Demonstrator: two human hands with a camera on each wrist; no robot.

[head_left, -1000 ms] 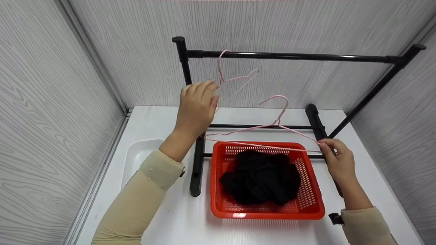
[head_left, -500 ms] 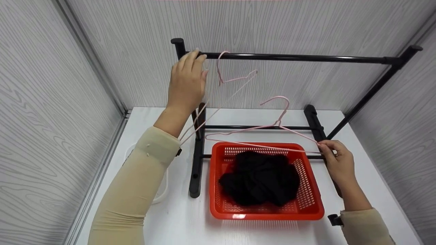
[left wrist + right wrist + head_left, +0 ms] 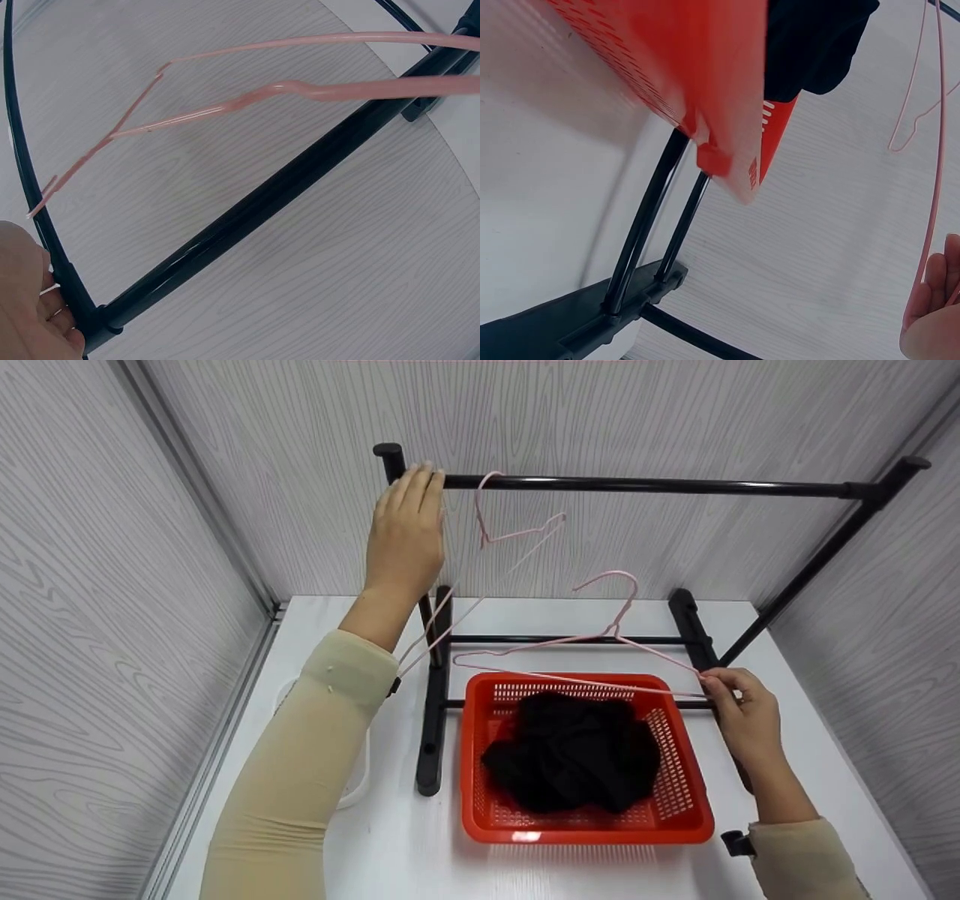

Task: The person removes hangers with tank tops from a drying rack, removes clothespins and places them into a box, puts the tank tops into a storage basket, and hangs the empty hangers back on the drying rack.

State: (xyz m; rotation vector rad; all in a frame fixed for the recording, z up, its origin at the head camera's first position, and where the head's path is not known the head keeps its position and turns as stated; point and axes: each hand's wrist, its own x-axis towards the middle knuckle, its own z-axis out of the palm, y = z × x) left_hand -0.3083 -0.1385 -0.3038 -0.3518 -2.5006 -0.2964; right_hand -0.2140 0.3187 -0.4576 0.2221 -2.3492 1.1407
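At its left corner, my left hand (image 3: 406, 529) holds the top rail of the black clothes rack (image 3: 645, 486), fingers together over the bar and thumb mostly hidden. A pink hanger (image 3: 525, 535) hangs by its hook from that rail just right of the hand. My right hand (image 3: 746, 716) pinches the right corner of a second pink hanger (image 3: 581, 641), its hook up and its bottom bar stretching left above the basket. Black bunched cloth (image 3: 574, 754) lies in the red plastic basket (image 3: 585, 837). The left wrist view shows fingers (image 3: 56, 307) against the rail.
The rack's lower bars (image 3: 570, 640) and feet (image 3: 430, 765) surround the basket's back and sides on the white table (image 3: 405, 847). A white tray (image 3: 360, 787) is partly hidden under the left forearm. Wood-patterned walls (image 3: 225, 435) enclose the table.
My left hand has moved up and left from the hanging hanger onto the rail's left end. The right hand and its hanger have stayed nearly still.
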